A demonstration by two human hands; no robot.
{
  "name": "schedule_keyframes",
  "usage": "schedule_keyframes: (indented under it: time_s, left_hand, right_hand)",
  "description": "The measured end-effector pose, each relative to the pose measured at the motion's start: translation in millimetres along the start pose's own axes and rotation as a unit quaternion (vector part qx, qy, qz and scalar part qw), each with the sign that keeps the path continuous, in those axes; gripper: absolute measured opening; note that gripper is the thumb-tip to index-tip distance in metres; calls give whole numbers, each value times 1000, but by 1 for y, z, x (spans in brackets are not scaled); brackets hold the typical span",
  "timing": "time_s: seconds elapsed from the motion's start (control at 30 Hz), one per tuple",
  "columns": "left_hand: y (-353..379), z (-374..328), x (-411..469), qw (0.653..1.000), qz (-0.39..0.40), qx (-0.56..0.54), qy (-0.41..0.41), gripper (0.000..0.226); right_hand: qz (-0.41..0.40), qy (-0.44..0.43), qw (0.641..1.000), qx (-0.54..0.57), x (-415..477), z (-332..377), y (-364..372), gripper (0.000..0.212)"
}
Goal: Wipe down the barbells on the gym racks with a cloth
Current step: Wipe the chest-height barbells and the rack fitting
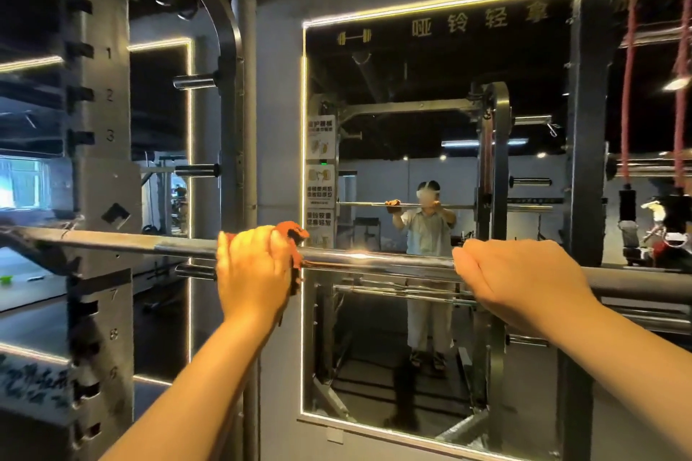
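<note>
A long steel barbell (374, 260) lies level across the rack at chest height, running from the left upright to the right edge. My left hand (254, 269) grips the bar left of centre with an orange cloth (294, 236) wrapped round the bar under its fingers; the cloth sticks out on the hand's right side. My right hand (520, 277) is curled over the bare bar further right. A shiny stretch of bar shows between the two hands.
The numbered rack upright (103, 146) stands at left, with pegs (196, 80) jutting from a post behind it. A large wall mirror (430, 367) straight ahead reflects a person at the bar. A dark rack post (586, 161) and red bands (629, 86) stand at right.
</note>
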State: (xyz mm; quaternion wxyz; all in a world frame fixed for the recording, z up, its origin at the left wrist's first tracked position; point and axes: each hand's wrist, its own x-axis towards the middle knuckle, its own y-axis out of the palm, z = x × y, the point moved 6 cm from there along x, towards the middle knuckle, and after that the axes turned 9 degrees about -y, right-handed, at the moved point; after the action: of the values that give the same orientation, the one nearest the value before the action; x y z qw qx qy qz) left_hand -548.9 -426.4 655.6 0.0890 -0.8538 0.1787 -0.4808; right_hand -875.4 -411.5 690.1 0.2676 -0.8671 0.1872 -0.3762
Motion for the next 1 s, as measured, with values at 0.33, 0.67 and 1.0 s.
schedule_keyframes:
  time_s: [0.33, 0.67, 1.0]
  left_hand:
    - [10, -71, -37, 982, 71, 37, 169, 31]
    - [-9, -9, 8, 998, 1, -60, -23, 41]
    - [-10, -12, -4, 983, 73, -24, 166, 41]
  right_hand:
    - [80, -54, 995, 32, 64, 62, -4, 24]
    - [11, 24, 1000, 10, 60, 61, -5, 44]
    - [-5, -33, 999, -27, 54, 67, 8, 29]
